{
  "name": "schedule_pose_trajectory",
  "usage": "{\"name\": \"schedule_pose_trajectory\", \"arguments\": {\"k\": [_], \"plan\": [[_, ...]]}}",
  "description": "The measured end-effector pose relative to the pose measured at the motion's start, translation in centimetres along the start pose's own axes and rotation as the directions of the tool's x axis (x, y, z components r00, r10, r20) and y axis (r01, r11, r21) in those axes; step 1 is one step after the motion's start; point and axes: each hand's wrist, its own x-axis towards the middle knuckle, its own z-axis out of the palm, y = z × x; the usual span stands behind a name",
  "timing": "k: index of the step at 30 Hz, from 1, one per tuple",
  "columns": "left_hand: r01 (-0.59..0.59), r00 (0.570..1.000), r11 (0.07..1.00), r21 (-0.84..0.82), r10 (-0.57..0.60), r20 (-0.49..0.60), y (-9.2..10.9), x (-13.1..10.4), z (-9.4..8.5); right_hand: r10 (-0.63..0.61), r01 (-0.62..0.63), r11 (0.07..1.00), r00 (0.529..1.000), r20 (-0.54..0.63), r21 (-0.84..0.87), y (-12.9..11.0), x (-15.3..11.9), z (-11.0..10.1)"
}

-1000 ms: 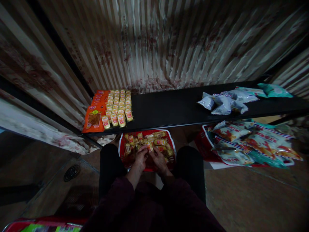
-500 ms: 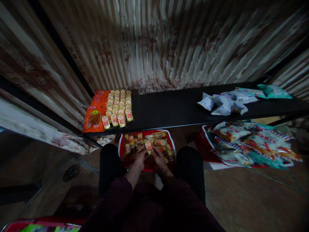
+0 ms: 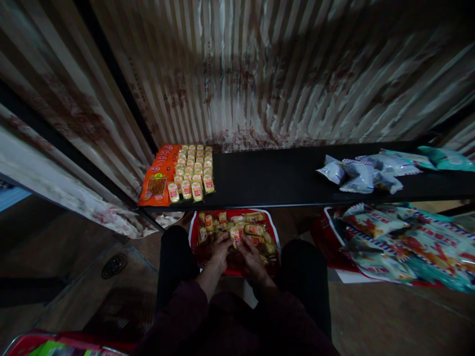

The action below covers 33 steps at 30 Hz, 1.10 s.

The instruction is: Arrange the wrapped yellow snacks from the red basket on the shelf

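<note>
A small wrapped snack cake (image 3: pixel 235 236) with an orange and white label is held between my two hands, above a red basket (image 3: pixel 275 236) with a white rim. My left hand (image 3: pixel 221 250) grips it from the left, fingers closed. From the other side my right hand (image 3: pixel 253 256) closes on it too. More wrapped snack cakes (image 3: pixel 254 229) lie loose in the basket around my hands. On the shelf beyond, similar snack cakes (image 3: pixel 197 190) stand in tight rows beside overlapping orange snack packets (image 3: pixel 157 183).
A black shelf (image 3: pixel 263 178) crosses ahead, with silvery bags (image 3: pixel 358 178) and teal bags (image 3: pixel 447 158) at its right. Below, a second red basket (image 3: pixel 326 242) overflows with chip bags (image 3: pixel 430 240). Another red basket (image 3: pixel 40 336) sits at lower left. A striped curtain (image 3: pixel 241 74) hangs behind the shelf.
The view has shifted, so the shelf and baskets appear slightly lower and farther right. Both hands keep hold of the snack cake over the basket.
</note>
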Motion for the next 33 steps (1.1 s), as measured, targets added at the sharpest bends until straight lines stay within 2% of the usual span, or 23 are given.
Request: {"name": "schedule_pose_trajectory", "arguments": {"k": [5, 11, 15, 18, 24, 33], "plan": [[-0.001, 1.000, 1.000, 0.024, 0.001, 0.023, 0.8, -0.7, 0.1, 0.064, -0.065, 0.993, 0.998, 0.006, 0.099, 0.1, 0.0, 0.1], [-0.007, 0.995, 1.000, -0.002, 0.007, 0.101, 1.9, -1.0, 0.3, 0.069, -0.072, 0.976, 0.997, 0.023, 0.203, -0.3, 0.1, 0.6], [-0.061, 0.984, 0.998, 0.009, 0.058, 0.167, 2.1, -1.0, 0.4, 0.086, -0.085, 0.960, 0.996, 0.010, 0.267, -1.0, 0.1, 0.9], [-0.091, 0.982, 0.995, 0.035, 0.084, 0.172, 2.0, -1.0, 0.5, 0.081, -0.092, 0.950, 0.996, 0.047, 0.299, -1.4, 0.0, 1.0], [-0.088, 0.991, 0.994, 0.071, 0.081, 0.104, 1.6, -1.1, 0.4, 0.088, -0.096, 0.958, 0.995, 0.041, 0.270, -1.1, -0.3, 0.8], [-0.106, 0.987, 0.992, 0.061, 0.098, 0.129, 1.8, -1.2, 0.0, 0.071, -0.080, 0.979, 0.996, 0.051, 0.187, -1.0, -0.5, 1.0]]}}
